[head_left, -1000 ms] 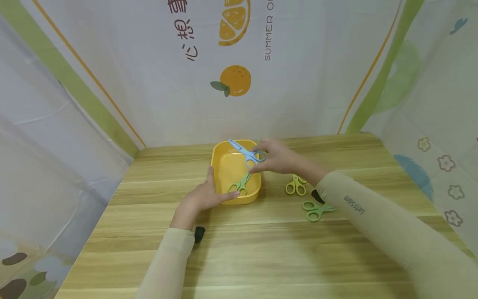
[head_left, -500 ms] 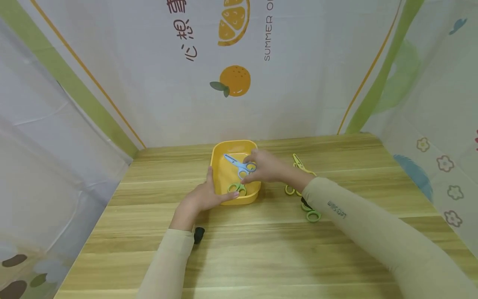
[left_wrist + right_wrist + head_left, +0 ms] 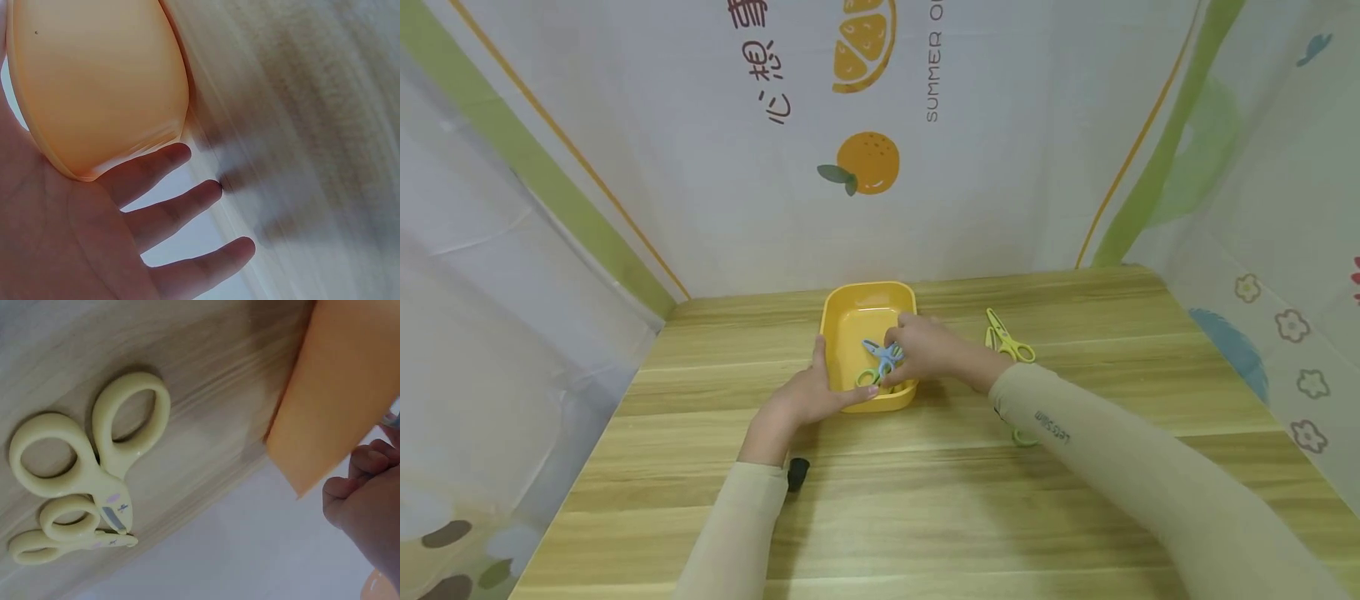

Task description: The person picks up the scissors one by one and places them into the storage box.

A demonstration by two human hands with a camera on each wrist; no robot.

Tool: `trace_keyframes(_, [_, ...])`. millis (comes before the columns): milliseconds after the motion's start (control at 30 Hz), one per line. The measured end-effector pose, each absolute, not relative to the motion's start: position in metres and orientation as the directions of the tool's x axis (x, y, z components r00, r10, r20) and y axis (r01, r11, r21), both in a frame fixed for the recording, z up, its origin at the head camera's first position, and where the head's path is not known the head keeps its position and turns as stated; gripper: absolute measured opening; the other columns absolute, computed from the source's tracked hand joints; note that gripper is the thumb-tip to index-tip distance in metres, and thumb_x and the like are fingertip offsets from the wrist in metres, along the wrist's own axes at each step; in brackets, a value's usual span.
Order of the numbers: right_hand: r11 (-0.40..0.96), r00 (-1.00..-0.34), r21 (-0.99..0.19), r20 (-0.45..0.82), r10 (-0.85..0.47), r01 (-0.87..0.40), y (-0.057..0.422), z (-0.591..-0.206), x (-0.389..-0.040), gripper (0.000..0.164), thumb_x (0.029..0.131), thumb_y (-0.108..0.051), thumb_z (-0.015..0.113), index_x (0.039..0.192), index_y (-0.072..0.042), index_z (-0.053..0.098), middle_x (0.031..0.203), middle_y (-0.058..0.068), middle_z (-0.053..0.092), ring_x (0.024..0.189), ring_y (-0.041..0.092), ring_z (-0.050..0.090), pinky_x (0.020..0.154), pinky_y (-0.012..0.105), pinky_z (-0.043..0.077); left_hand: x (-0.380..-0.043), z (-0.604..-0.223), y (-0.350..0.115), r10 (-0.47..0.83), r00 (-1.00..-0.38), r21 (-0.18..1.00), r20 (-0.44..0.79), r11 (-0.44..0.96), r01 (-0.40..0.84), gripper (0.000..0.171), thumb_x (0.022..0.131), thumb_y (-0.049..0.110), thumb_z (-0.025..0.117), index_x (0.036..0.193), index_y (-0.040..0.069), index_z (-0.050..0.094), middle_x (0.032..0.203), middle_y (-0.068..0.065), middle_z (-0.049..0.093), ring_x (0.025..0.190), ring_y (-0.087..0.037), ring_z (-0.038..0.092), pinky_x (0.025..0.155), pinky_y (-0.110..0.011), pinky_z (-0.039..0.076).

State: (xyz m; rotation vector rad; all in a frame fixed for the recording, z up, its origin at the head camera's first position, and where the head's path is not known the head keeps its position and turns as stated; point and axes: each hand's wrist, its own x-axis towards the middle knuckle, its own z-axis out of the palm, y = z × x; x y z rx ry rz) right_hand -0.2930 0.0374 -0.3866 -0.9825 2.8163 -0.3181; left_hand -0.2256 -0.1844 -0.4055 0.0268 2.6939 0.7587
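A yellow box (image 3: pixel 830 321) stands near the table's back edge. The left hand (image 3: pixel 797 398) steadies its near-left corner, thumb along the near rim; in the left wrist view its other fingers (image 3: pixel 178 215) are extended, against and beside the box wall (image 3: pixel 100 81). Inside the box, the right hand (image 3: pixel 925 346) pinches blue scissors (image 3: pixel 883 353) low, over green scissors (image 3: pixel 867 372) lying there. The blue scissors' handles are partly hidden by the fingers. In the right wrist view, the right hand (image 3: pixel 375 500) shows curled fingers at the box's rim.
Right of the box lie yellow scissors (image 3: pixel 1000 325), seen in the right wrist view as a larger pair (image 3: pixel 115 487) and a smaller pair (image 3: pixel 107 540). More green scissors (image 3: pixel 1024 442) are mostly hidden under the right sleeve. A small black object (image 3: pixel 798 473) shows beside the left cuff.
The right hand has lowered the blue scissors from above the box's far right side down into it, toward the near end. The left hand has stayed at the box.
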Motion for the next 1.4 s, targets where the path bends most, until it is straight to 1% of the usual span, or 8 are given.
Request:
trace_keyframes(233, [0.771,-0.791,-0.239,-0.018,-0.611,-0.59,0.037,-0.39,-0.294,0.074,0.078,-0.058,0.076,0.137,-0.018,0.056,0.107,0.003,0.052,0.089,0.018,0.051,0.085,0.041,0.039,-0.224,-0.407,-0.184,0.113,-0.938,0.52,-0.328,0.851,-0.079,0.141,0.064,0.09,0.057,0.154,0.019,-0.024,0.15,-0.025,0.042,0.132,-0.038,0.05,0.105,-0.057,0.041])
trace_keyframes(467, [0.773,-0.82,-0.324,0.018,-0.572,-0.546,0.05,-0.377,-0.301,0.073,0.081,-0.055,0.074,0.14,-0.017,0.052,0.124,0.012,0.055,0.102,0.024,0.058,0.098,0.049,0.04,-0.225,-0.405,-0.184,0.121,-0.942,0.522,-0.313,0.851,-0.064,0.14,0.066,0.089,0.057,0.154,0.017,-0.024,0.15,-0.026,0.041,0.132,-0.039,0.05,0.106,-0.056,0.041])
trace_keyframes(533, [0.774,-0.829,-0.343,0.026,-0.559,-0.532,0.054,-0.373,-0.303,0.075,0.081,-0.056,0.074,0.14,-0.017,0.051,0.122,0.013,0.055,0.099,0.026,0.058,0.093,0.048,0.043,-0.225,-0.405,-0.184,0.125,-0.943,0.529,-0.309,0.847,-0.061,0.14,0.066,0.089,0.058,0.154,0.017,-0.024,0.15,-0.027,0.041,0.132,-0.039,0.049,0.106,-0.056,0.04])
trace_keyframes(667, [0.776,-0.841,-0.367,0.03,-0.541,-0.513,0.064,-0.365,-0.304,0.074,0.081,-0.055,0.075,0.141,-0.019,0.05,0.131,0.017,0.054,0.108,0.032,0.058,0.096,0.052,0.046,-0.225,-0.404,-0.185,0.123,-0.943,0.535,-0.309,0.843,-0.065,0.14,0.066,0.088,0.058,0.153,0.018,-0.025,0.149,-0.027,0.041,0.133,-0.04,0.049,0.106,-0.057,0.04])
trace_keyframes(867, [0.776,-0.842,-0.384,0.007,-0.54,-0.501,0.08,-0.356,-0.302,0.077,0.082,-0.058,0.072,0.144,-0.019,0.048,0.148,0.021,0.043,0.133,0.041,0.046,0.109,0.064,0.032,-0.225,-0.404,-0.186,0.111,-0.944,0.535,-0.309,0.842,-0.076,0.142,0.063,0.09,0.059,0.154,0.019,-0.024,0.148,-0.025,0.044,0.132,-0.038,0.05,0.106,-0.056,0.04])
trace_keyframes(967, [0.782,-0.843,-0.373,0.0,-0.538,-0.5,0.088,-0.354,-0.303,0.081,0.081,-0.062,0.07,0.146,-0.019,0.046,0.151,0.02,0.04,0.135,0.043,0.043,0.109,0.064,0.033,-0.225,-0.404,-0.186,0.113,-0.945,0.539,-0.307,0.839,-0.075,0.142,0.063,0.089,0.06,0.154,0.019,-0.024,0.147,-0.026,0.045,0.131,-0.038,0.051,0.106,-0.056,0.04])
trace_keyframes(1167, [0.805,-0.862,-0.346,0.022,-0.507,-0.482,0.106,-0.354,-0.306,0.083,0.079,-0.063,0.071,0.146,-0.02,0.045,0.142,0.016,0.046,0.126,0.039,0.051,0.102,0.057,0.043,-0.225,-0.404,-0.186,0.101,-0.947,0.528,-0.305,0.845,-0.08,0.142,0.063,0.09,0.059,0.154,0.019,-0.023,0.145,-0.027,0.047,0.13,-0.038,0.052,0.105,-0.055,0.042])
trace_keyframes(1400, [0.837,-0.87,-0.284,-0.019,-0.493,-0.468,0.129,-0.365,-0.303,0.087,0.081,-0.067,0.065,0.146,-0.013,0.044,0.142,0.017,0.046,0.131,0.039,0.046,0.11,0.06,0.031,-0.224,-0.406,-0.186,0.104,-0.944,0.527,-0.312,0.846,-0.081,0.141,0.065,0.089,0.059,0.153,0.02,-0.025,0.147,-0.026,0.046,0.13,-0.038,0.052,0.105,-0.055,0.042])
